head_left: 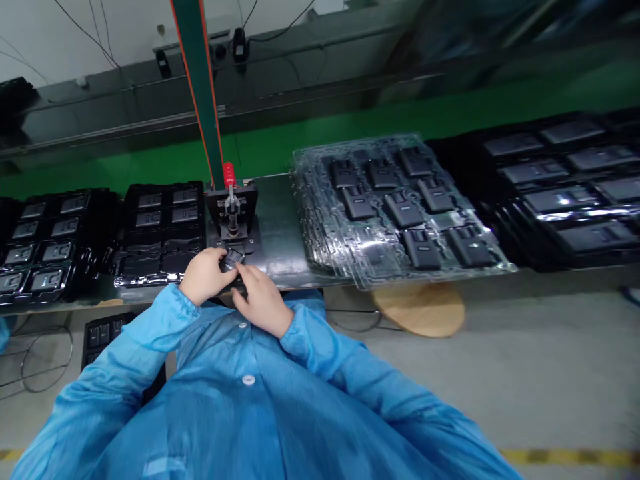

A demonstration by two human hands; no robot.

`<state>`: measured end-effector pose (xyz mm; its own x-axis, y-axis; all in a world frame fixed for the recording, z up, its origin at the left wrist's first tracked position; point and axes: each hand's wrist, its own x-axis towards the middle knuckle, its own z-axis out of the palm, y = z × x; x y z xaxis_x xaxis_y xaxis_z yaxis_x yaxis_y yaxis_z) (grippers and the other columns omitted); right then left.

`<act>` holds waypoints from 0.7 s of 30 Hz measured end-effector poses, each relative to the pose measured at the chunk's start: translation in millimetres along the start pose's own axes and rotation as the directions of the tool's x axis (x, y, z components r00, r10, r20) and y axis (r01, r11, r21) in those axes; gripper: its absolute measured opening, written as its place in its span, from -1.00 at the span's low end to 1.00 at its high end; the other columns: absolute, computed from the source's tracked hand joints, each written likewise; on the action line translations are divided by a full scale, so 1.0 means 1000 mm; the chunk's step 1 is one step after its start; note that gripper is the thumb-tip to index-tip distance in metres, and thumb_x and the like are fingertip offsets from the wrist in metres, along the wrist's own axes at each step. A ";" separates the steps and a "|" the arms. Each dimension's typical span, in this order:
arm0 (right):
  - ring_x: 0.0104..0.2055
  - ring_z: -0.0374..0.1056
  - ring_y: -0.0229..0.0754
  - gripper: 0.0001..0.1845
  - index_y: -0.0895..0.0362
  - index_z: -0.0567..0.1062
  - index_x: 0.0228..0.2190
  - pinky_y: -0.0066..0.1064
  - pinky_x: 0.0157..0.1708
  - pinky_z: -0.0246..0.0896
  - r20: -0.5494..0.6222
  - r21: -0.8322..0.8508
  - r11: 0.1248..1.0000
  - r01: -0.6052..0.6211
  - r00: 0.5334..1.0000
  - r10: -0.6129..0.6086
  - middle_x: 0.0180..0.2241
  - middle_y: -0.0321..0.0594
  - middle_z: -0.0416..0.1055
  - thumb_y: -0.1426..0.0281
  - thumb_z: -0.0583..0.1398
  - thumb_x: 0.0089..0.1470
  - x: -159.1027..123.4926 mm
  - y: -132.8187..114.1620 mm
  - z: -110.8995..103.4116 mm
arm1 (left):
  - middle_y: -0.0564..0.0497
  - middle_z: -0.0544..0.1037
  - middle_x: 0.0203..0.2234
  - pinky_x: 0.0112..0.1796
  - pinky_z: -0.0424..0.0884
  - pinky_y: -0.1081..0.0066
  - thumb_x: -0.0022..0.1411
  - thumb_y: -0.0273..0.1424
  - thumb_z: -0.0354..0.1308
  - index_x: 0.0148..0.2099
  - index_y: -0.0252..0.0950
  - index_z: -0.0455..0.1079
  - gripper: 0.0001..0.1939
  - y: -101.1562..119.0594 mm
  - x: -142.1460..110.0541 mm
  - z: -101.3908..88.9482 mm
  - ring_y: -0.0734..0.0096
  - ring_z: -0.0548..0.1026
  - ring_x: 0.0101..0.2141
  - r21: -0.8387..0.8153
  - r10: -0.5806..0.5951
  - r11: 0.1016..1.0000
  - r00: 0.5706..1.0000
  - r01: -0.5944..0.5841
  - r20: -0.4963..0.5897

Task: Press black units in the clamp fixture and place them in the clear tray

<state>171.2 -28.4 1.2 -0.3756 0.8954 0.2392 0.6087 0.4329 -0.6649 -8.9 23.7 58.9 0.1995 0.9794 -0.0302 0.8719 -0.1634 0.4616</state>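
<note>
Between my two hands is a small black plastic housing (233, 259), just in front of a toggle clamp press with a red handle (229, 175). My left hand (206, 275) grips the housing's left side with thumb and fingers. From the right, my right hand (263, 299) touches its near right edge with the fingertips, the thumb held apart below. Left of the press, a black tray (145, 240) bears several grey-black parts in its far rows. Right of it, a stack of clear plastic trays (330, 233) carries several black housings.
More black trays with parts stand at the far left (75, 267) and far right (520, 227). A green post (197, 87) rises behind the press. Below the bench edge are a round wooden stool (425, 310) and a black tray of parts (93, 347).
</note>
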 end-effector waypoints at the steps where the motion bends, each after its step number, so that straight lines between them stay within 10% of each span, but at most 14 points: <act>1: 0.20 0.40 0.19 -0.36 0.26 0.31 0.32 0.10 0.23 0.42 0.008 -0.028 1.000 -0.002 1.000 0.002 0.16 0.20 0.44 0.39 0.21 0.26 0.002 0.001 -0.002 | -0.18 0.70 -0.11 0.00 0.60 0.20 0.22 -0.24 0.35 0.08 -0.30 0.59 -0.58 0.000 0.001 0.002 0.08 0.67 -0.10 -0.020 -0.012 1.000 1.000 0.012 -0.002; 21: 0.10 0.35 0.14 -0.35 0.31 0.41 0.30 0.00 0.19 0.37 0.159 -0.193 0.981 0.037 0.987 -0.005 0.08 0.12 0.48 0.28 0.32 0.30 0.036 0.035 -0.025 | -0.18 0.65 0.00 0.01 0.57 0.22 0.35 -0.27 0.31 0.27 -0.27 0.51 -0.51 -0.012 -0.005 0.026 0.15 0.64 -0.08 -0.024 0.009 1.000 1.000 -0.008 0.019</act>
<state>196.1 21.9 4.2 -0.4854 0.8650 0.1270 0.7180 0.4773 -0.5067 -8.6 18.0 30.9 0.2155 0.9756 -0.0426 0.8595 -0.1688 0.4825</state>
